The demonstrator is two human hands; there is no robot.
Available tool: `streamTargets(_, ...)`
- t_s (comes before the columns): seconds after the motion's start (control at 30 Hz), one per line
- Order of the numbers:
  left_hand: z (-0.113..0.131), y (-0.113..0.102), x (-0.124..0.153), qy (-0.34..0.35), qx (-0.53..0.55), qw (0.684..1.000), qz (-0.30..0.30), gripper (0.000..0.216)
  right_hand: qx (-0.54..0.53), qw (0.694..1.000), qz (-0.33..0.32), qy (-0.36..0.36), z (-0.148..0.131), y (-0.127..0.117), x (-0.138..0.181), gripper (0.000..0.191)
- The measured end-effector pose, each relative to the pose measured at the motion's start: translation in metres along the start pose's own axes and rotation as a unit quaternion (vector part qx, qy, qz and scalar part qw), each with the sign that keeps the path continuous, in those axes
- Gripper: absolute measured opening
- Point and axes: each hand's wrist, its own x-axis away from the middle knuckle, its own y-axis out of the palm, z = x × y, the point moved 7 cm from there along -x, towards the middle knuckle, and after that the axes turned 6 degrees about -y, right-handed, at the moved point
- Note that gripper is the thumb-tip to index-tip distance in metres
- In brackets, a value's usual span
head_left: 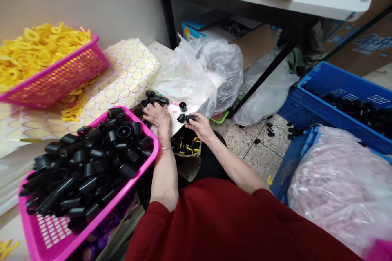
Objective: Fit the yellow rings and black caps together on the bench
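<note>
My right hand (pixel 200 127) pinches a small black plastic cylinder (pixel 190 118) between thumb and fingers, above a white board (pixel 175 124). Touching or just beside that cylinder is another black tubular piece (pixel 181 118). A short, wide black cap (pixel 183 107) stands on the board behind them, with its hollow end up. To the left, my left hand (pixel 158 117) reaches over a small heap of black cylinders (pixel 154 97), fingers bent and apart; its fingertips are partly hidden among the pieces. Tiny pink rings (pixel 174 111) lie on the board between my hands.
A pink basket (pixel 157 142) heaped with black cylinders flanks my left arm. Behind it sits another pink basket (pixel 70 83) of yellow parts. An open box (pixel 186 154) of black-and-yellow pieces is below the board. Plastic bags (pixel 225 73), a table leg (pixel 266 75) and blue crates (pixel 343 108) stand rightward.
</note>
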Motion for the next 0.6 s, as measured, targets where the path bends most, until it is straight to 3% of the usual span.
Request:
streamTargets(0.17,0.004,-0.022,0.01,0.01,0.107,0.993,0.053,0.033,0.043,0.999,-0.024,-0.005,0.009,0.011,-0.006,0.043)
streamTargets(0.3,0.007,-0.032,0.036,0.028,0.287,0.956,0.055,0.029,0.064,0.997,-0.033,-0.029,0.003,0.021,-0.009,0.043)
streamTargets(0.47,0.015,-0.021,0.069,0.044,0.503,0.856,-0.11,0.032,0.049,0.996,-0.017,-0.072,-0.028,0.018,0.0,0.045)
streamTargets(0.6,0.019,-0.012,0.082,0.03,0.57,0.795,-0.204,0.031,0.086,0.987,-0.022,-0.135,-0.053,0.012,0.016,0.045)
